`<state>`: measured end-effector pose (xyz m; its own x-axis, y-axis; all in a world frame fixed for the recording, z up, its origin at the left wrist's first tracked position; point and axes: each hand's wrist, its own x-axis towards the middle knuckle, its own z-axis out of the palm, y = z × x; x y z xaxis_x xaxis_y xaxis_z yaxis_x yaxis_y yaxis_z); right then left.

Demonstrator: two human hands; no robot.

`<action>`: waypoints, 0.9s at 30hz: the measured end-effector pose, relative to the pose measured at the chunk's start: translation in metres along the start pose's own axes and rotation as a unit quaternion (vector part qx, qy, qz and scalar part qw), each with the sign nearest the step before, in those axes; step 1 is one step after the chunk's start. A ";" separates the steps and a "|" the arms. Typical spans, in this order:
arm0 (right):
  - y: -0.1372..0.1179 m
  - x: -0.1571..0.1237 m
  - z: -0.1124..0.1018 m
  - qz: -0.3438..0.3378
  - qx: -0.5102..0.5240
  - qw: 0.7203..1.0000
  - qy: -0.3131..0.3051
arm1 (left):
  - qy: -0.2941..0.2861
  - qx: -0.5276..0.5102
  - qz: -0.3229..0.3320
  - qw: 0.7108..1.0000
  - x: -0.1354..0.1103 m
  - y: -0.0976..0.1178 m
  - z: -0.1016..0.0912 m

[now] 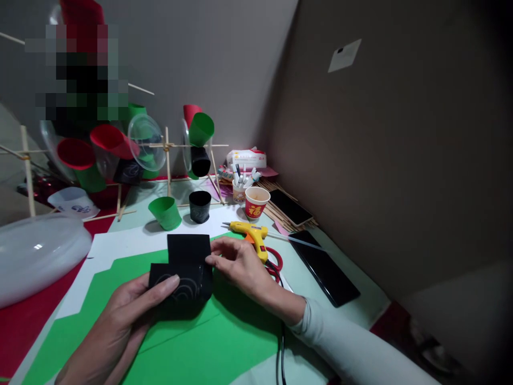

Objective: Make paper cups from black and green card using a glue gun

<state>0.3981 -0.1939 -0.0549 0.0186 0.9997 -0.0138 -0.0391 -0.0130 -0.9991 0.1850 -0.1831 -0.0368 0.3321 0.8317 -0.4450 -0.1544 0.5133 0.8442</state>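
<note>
One piece of black paper (pixel 188 248), folded-looking, left fingers (pixel 171 284) gripping it low, right fingers (pixel 218 261) pinching its right edge, yellow glue gun (pixel 248 230) just beyond those.

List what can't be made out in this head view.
All in the head view:
Left hand: some fingers hidden behind the black paper.
Black cord: far end cut off by the bottom edge.
Wall label: print too small to read.
Upper left: masked by pixel blocks.
</note>
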 end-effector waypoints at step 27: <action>-0.011 -0.008 0.003 0.094 0.224 0.970 -0.007 | 0.163 0.240 0.078 0.954 -0.003 -0.005 -0.007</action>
<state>0.3954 -0.2012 -0.0436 -0.0440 0.9807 -0.1904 -0.4704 -0.1884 -0.8621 0.1787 -0.1866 -0.0421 0.0208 0.9518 -0.3061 0.2907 0.2872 0.9127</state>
